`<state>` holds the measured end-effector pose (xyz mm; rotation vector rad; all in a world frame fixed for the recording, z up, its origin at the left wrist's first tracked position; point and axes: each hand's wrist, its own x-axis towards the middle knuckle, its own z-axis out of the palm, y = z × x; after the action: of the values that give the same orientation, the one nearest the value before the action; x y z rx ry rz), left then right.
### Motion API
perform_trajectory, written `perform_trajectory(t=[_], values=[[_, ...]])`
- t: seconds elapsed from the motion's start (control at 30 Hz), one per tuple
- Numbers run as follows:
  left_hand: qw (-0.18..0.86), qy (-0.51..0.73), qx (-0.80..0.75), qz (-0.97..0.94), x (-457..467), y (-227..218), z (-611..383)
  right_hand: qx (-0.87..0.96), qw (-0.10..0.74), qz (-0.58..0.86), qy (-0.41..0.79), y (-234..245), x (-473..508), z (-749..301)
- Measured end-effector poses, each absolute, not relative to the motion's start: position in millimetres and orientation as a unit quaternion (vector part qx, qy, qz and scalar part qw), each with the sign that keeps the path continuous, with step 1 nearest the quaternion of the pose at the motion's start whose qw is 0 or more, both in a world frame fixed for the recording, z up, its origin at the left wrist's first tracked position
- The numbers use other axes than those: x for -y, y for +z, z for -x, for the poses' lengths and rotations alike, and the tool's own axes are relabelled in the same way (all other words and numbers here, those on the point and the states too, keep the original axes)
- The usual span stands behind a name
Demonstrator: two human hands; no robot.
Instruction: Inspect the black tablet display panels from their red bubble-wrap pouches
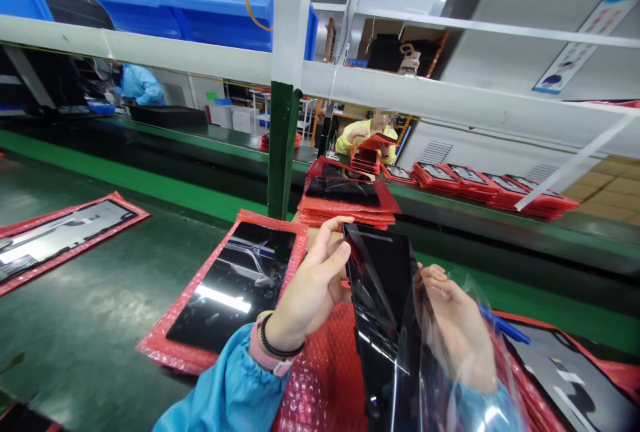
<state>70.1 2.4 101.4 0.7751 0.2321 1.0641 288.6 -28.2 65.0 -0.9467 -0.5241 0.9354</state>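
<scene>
A glossy black screen panel (383, 279) is tilted up in front of me. My left hand (320, 279) grips its upper left edge, thumb on the near side. Along the panel's right side, my right hand (457, 325) has its fingers curled at a loose sheet of clear film (433, 359). Whether those fingers also touch the panel's edge is unclear. A blue pen-like stick (505, 327) juts out past the right hand; its other end is hidden. Red bubble wrap (325, 365) lies beneath the panel.
Left of me, another black panel (235, 279) lies on a red bubble bag. A stack of red bags with panels (345, 195) stands ahead. Panels with grey backs (570, 372) lie right. A green post (283, 152) and shelf beam (200, 59) cross ahead; a person in yellow works beyond.
</scene>
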Motion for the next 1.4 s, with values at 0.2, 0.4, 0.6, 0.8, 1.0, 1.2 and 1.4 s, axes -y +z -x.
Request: perform_trajectory(t=[0.2, 0.4, 0.6, 0.8, 1.0, 1.2, 1.4], values=[[0.768, 0.51, -0.13, -0.365, -5.3, 99.5, -70.7, 0.198, 0.74, 0.434, 0.474, 69.5, 33.2, -285.5], [0.764, 0.516, -0.157, -0.354, -6.5, 104.0, -70.2, 0.171, 0.754, 0.436, 0.46, 70.8, 37.1, -280.9], [0.767, 0.512, -0.143, -0.359, -6.1, 99.6, -68.5, 0.151, 0.766, 0.472, 0.41, 68.8, 41.5, -278.1], [0.759, 0.513, -0.146, -0.374, -10.7, 94.9, -70.6, 0.184, 0.756, 0.468, 0.42, 68.6, 48.5, -264.6], [0.781, 0.446, -0.265, -0.349, -11.5, 61.5, -56.1, 0.192, 0.731, 0.484, 0.441, 25.9, 44.3, -274.4], [0.766, 0.366, -0.421, -0.319, 3.0, 22.7, -16.7, 0.231, 0.721, 0.509, 0.41, -21.3, 26.3, -278.0], [0.79, 0.281, -0.447, -0.312, 9.2, 30.0, -8.6, 0.276, 0.724, 0.504, 0.381, -42.4, 28.7, -256.7]])
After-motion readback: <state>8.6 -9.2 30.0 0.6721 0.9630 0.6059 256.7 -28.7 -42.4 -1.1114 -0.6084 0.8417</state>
